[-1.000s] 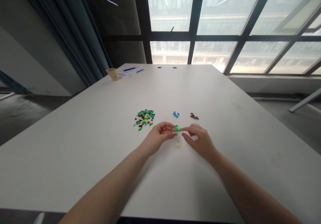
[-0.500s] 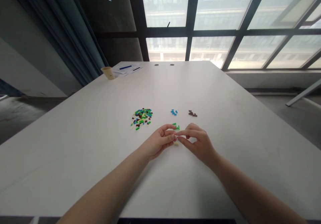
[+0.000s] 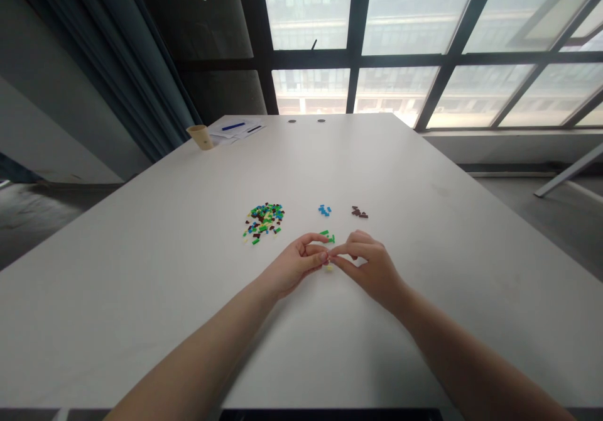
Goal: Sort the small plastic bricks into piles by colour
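Note:
My left hand [image 3: 304,261] and my right hand [image 3: 366,262] meet over the table, thumbs and forefingers pinched together. Whatever sits between the fingertips is tiny and mostly covered, so I cannot make it out. Just beyond the fingers lie a few green toy bricks [image 3: 331,239], partly hidden by my left forefinger. Pale yellow bricks [image 3: 329,268] rest below the fingertips. Farther off are a small group of blue bricks [image 3: 325,210] and one of dark brown bricks [image 3: 360,212]. A mixed pile of small bricks [image 3: 264,218] spreads to the left.
The white table [image 3: 405,176] stretches away to large windows. At its far left stand a tan paper cup [image 3: 200,137] and sheets of paper [image 3: 235,133] with a blue pen [image 3: 233,126] on them. Two round dark discs [image 3: 321,120] show at the far edge.
My fingertips have drawn slightly closer together. The whole view has shifted a little; the brick groups look unchanged.

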The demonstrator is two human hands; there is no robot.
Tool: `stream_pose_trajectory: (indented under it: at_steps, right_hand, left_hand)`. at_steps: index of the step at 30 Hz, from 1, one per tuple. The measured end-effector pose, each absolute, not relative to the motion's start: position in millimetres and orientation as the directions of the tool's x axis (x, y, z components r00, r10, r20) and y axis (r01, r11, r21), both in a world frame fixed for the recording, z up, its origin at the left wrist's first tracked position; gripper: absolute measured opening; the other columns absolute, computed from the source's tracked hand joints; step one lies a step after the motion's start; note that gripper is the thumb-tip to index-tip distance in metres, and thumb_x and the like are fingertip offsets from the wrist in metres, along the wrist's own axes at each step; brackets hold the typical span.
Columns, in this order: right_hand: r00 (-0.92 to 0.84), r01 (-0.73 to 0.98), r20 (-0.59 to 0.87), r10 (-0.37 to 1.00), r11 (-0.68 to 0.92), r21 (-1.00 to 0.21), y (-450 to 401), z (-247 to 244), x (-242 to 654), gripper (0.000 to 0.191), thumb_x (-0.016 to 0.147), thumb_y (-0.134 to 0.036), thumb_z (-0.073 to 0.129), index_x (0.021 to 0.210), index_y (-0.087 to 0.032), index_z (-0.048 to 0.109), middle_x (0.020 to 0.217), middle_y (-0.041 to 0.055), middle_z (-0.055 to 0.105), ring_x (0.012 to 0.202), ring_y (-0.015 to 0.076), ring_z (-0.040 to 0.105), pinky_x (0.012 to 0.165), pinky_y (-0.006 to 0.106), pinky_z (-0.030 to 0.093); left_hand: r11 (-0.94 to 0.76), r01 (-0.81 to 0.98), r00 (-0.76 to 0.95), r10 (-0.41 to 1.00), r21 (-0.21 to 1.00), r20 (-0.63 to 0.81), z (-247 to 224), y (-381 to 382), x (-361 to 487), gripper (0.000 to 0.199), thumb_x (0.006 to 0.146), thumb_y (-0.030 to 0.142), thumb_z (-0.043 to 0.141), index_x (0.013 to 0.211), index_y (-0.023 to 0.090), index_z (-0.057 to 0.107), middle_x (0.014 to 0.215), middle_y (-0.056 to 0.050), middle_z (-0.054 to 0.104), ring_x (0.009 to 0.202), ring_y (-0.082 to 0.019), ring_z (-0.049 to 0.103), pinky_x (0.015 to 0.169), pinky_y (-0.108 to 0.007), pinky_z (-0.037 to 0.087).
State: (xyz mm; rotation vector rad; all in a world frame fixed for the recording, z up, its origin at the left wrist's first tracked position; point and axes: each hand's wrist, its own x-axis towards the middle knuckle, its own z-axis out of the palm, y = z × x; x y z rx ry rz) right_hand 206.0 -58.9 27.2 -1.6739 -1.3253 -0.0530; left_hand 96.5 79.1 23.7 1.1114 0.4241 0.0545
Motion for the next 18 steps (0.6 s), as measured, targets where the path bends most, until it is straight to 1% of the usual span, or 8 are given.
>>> stream_pose_trajectory:
  at_steps: [2, 5, 7, 9, 11, 12, 14, 18]
  right_hand:
    - [0.476, 0.751, 0.500, 0.724, -0.038, -0.660, -64.2, 32.6, 219.8, 0.009, 0.077, -0.025, 0.063, 0.076, -0.022, 0.071, 0.058, -0.0013, 0.051, 0.058, 0.0114, 0.047, 0.058, 0.025, 0.039]
    - [0.657, 0.672, 0.371, 0.656, -0.287, -0.683, -77.3, 40.5, 248.4, 0.012, 0.073, -0.028, 0.063, 0.076, -0.021, 0.072, 0.052, -0.0036, 0.043, 0.050, 0.0102, 0.042, 0.053, 0.024, 0.034]
    - [0.747, 0.591, 0.221, 0.627, -0.475, -0.652, -85.9, 41.7, 265.3, 0.015, 0.072, -0.030, 0.062, 0.077, -0.021, 0.073, 0.050, -0.0042, 0.042, 0.048, 0.0099, 0.040, 0.052, 0.024, 0.031]
    - [0.766, 0.543, 0.061, 0.640, -0.594, -0.594, -91.6, 38.6, 276.3, 0.017, 0.070, -0.031, 0.061, 0.077, -0.021, 0.073, 0.051, -0.0032, 0.046, 0.050, 0.0103, 0.042, 0.052, 0.024, 0.031]
    - [0.736, 0.531, -0.080, 0.672, -0.648, -0.546, -93.6, 32.5, 281.7, 0.017, 0.069, -0.029, 0.061, 0.076, -0.021, 0.073, 0.057, -0.0014, 0.052, 0.053, 0.0109, 0.046, 0.053, 0.024, 0.032]
    - [0.715, 0.531, -0.138, 0.685, -0.661, -0.529, -93.5, 29.4, 283.0, 0.016, 0.067, -0.027, 0.061, 0.075, -0.021, 0.073, 0.060, -0.0004, 0.055, 0.055, 0.0112, 0.048, 0.055, 0.024, 0.033]
    - [0.679, 0.532, -0.226, 0.699, -0.680, -0.504, -92.5, 24.5, 284.7, 0.016, 0.066, -0.024, 0.060, 0.075, -0.021, 0.073, 0.067, 0.0012, 0.059, 0.059, 0.0117, 0.050, 0.056, 0.023, 0.034]
    - [0.603, 0.561, -0.324, 0.729, -0.676, -0.477, -92.2, 23.4, 287.6, 0.017, 0.064, -0.022, 0.060, 0.075, -0.021, 0.074, 0.067, 0.0018, 0.058, 0.057, 0.0112, 0.049, 0.054, 0.023, 0.033]
  left_hand:
    - [0.412, 0.155, 0.881, 0.353, 0.898, -0.314, 23.9, 85.6, 98.3, 0.045, 0.053, 0.032, 0.080, 0.088, 0.018, 0.056, 0.077, 0.000, 0.064, 0.070, -0.008, 0.056, 0.071, -0.022, 0.041]
    - [0.259, 0.139, 0.806, 0.532, 0.956, -0.261, 21.8, 106.8, 99.3, 0.044, 0.053, 0.036, 0.077, 0.086, 0.018, 0.055, 0.074, 0.001, 0.061, 0.068, -0.009, 0.055, 0.069, -0.023, 0.042]
    - [0.046, 0.171, 0.753, 0.638, 0.984, -0.160, 18.6, 124.8, 98.2, 0.040, 0.055, 0.038, 0.073, 0.084, 0.017, 0.056, 0.072, 0.001, 0.059, 0.067, -0.011, 0.055, 0.068, -0.025, 0.043]
    - [-0.242, 0.263, 0.706, 0.708, 0.934, -0.016, 15.2, 140.6, 96.1, 0.030, 0.059, 0.036, 0.068, 0.080, 0.017, 0.058, 0.077, -0.001, 0.061, 0.069, -0.014, 0.056, 0.069, -0.028, 0.043]
    - [-0.462, 0.372, 0.684, 0.723, 0.805, 0.099, 12.8, 150.7, 94.0, 0.020, 0.063, 0.033, 0.061, 0.078, 0.018, 0.059, 0.083, -0.003, 0.063, 0.073, -0.016, 0.057, 0.072, -0.030, 0.043]
    - [-0.521, 0.413, 0.684, 0.719, 0.746, 0.124, 12.1, 153.3, 93.2, 0.018, 0.065, 0.031, 0.058, 0.078, 0.019, 0.060, 0.085, -0.003, 0.064, 0.074, -0.016, 0.057, 0.073, -0.031, 0.043]
    - [-0.561, 0.461, 0.697, 0.708, 0.688, 0.110, 12.0, 154.0, 92.7, 0.017, 0.067, 0.029, 0.055, 0.080, 0.019, 0.060, 0.084, -0.003, 0.064, 0.075, -0.017, 0.058, 0.073, -0.030, 0.043]
    - [-0.556, 0.480, 0.727, 0.685, 0.679, 0.047, 14.3, 148.5, 93.8, 0.018, 0.069, 0.030, 0.053, 0.081, 0.018, 0.059, 0.084, -0.003, 0.065, 0.073, -0.016, 0.058, 0.068, -0.028, 0.044]
